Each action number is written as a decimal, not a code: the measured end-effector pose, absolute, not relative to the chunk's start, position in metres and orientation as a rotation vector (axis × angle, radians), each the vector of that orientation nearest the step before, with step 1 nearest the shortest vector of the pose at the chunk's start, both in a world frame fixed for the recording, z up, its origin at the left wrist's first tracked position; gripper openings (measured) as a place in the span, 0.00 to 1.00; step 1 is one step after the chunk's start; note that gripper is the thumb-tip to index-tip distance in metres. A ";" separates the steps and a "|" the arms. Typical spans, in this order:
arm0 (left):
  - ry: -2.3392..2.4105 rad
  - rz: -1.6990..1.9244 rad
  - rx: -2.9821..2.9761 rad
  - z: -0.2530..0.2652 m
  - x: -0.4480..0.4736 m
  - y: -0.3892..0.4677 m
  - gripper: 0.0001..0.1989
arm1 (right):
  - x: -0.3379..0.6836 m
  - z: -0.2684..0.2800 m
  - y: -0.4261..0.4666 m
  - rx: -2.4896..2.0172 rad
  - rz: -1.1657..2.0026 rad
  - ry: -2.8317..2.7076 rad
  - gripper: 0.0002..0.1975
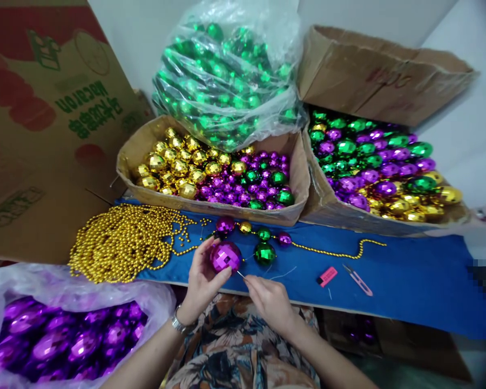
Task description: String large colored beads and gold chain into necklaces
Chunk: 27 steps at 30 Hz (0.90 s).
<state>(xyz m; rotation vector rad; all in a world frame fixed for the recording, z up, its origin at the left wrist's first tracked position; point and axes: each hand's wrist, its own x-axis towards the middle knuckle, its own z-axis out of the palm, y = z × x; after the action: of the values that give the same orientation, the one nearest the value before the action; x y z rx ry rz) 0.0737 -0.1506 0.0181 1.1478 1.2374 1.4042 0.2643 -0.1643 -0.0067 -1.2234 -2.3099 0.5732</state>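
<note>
My left hand (pixel 206 275) is wrapped round a large shiny purple faceted ball (pixel 225 256), thumb at its lower side. Close beside it, my right hand (pixel 267 298) pinches a thin metal needle (pixel 240 275) whose tip is by the ball's lower right; whether it enters the ball I cannot tell. Just beyond my hands lies a string of purple, gold and green balls, with a big green ball (pixel 264 253) nearest. A gold bead chain (pixel 328 250) runs off from it to the right. Thin clear thread (pixel 283 273) lies loose on the blue cloth.
A heap of gold bead chain (pixel 121 243) lies left on the blue cloth (pixel 421 281). Behind stand a carton of mixed balls (pixel 210 204), a bag of green balls (pixel 227 81) and another carton (pixel 348 210). Pink thread snips (pixel 358 280) and a pink lighter (pixel 326 276) lie right. Purple balls (pixel 85 346) fill a bag lower left.
</note>
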 end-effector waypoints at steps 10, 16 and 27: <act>1.201 1.455 0.972 0.011 0.078 -0.153 0.38 | 0.265 -0.011 -0.167 -1.214 0.576 -2.288 0.16; 1.225 1.468 0.971 0.009 0.078 -0.154 0.39 | 0.265 -0.015 -0.167 -1.210 0.560 -2.303 0.16; 1.234 1.472 0.959 0.009 0.080 -0.154 0.38 | 0.265 -0.017 -0.168 -1.242 0.592 -2.296 0.15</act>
<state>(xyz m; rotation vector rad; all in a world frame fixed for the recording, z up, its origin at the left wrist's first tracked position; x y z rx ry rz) 0.0800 -0.1536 0.0090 0.9587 1.2341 1.4724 0.2654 -0.1681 -0.0170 -1.2425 -2.2960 0.5918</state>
